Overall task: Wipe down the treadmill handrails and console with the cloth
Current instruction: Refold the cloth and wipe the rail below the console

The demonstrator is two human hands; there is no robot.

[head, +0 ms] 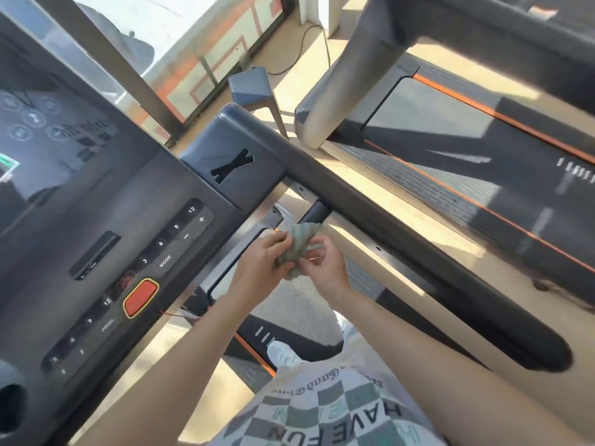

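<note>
A gym: treadmill console with speed buttons, a second treadmill alongside, and glass walls.

Both bare arms reach out in front. The left arm comes up from 6 o'clock and points to 1 o'clock. The right arm comes in from 4 o'clock and points to 10 o'clock. The left hand and the right hand meet, fingers curled, both pinching one cloth between them.

console: MODE, PROG, 3 6 9 12, + − | shirt: HAVE FUN
</note>
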